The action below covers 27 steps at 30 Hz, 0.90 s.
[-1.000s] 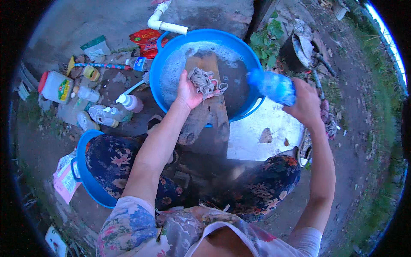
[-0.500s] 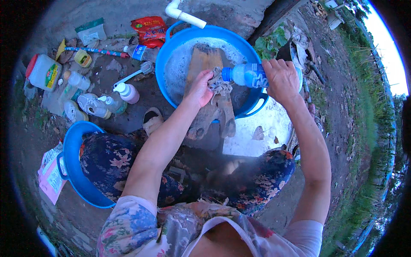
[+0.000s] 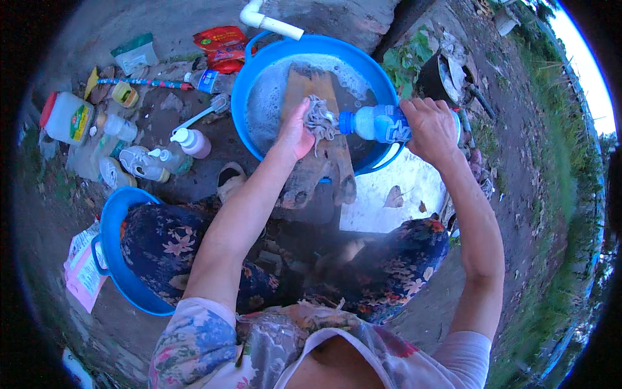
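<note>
The left hand [image 3: 295,133] presses a limp, wet grey rag [image 3: 319,120] onto the wooden washboard [image 3: 321,162] in the blue plastic basin [image 3: 246,97]. The right hand [image 3: 431,126] grips a clear plastic bottle [image 3: 379,123] round its body, likely light and slippery.

A clear, glossy plastic bottle with a blue cap [image 3: 382,123] lies in the right hand [image 3: 431,129]. The left hand [image 3: 295,133] presses a wet, stringy grey cloth [image 3: 319,120] onto a rough, worn brown wooden board [image 3: 324,172]. The board rests across the near rim of a smooth, shiny blue plastic basin [image 3: 253,84] holding foamy water. A white plastic pipe [image 3: 269,23], matt, meets the basin's far rim. The ground around is rough, damp concrete [image 3: 91,26].
</note>
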Motion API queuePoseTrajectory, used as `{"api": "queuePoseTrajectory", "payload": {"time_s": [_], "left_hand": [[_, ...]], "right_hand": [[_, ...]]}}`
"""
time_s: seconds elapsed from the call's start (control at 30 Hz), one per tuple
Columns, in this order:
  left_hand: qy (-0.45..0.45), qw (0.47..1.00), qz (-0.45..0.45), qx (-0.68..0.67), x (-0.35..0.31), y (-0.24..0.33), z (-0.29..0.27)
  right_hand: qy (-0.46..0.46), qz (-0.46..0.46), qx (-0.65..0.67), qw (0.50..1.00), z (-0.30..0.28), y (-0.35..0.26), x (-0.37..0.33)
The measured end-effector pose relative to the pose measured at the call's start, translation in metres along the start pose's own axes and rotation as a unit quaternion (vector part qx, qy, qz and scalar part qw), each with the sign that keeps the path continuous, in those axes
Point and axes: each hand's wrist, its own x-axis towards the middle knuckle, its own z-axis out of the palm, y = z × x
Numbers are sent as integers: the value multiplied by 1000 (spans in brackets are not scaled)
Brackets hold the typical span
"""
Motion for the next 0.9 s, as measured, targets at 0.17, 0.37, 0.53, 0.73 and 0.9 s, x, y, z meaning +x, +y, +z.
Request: {"api": "queuePoseTrajectory", "payload": {"time_s": [0.17,0.37,0.53,0.73,0.9], "left_hand": [[2,1000,23,10,-7,4,4],[21,998,26,54,-11,-2,13],[-45,998,8,40,3,0,-7],[8,997,10,78,-10,-3,15],[12,996,7,94,-18,0,20]], "right_hand": [[9,23,23,999,5,-6,9],[13,51,74,996,19,4,-6],[56,157,244,955,55,47,-49],[157,411,299,846,172,87,-139],[165,602,393,676,277,64,-189]]}}
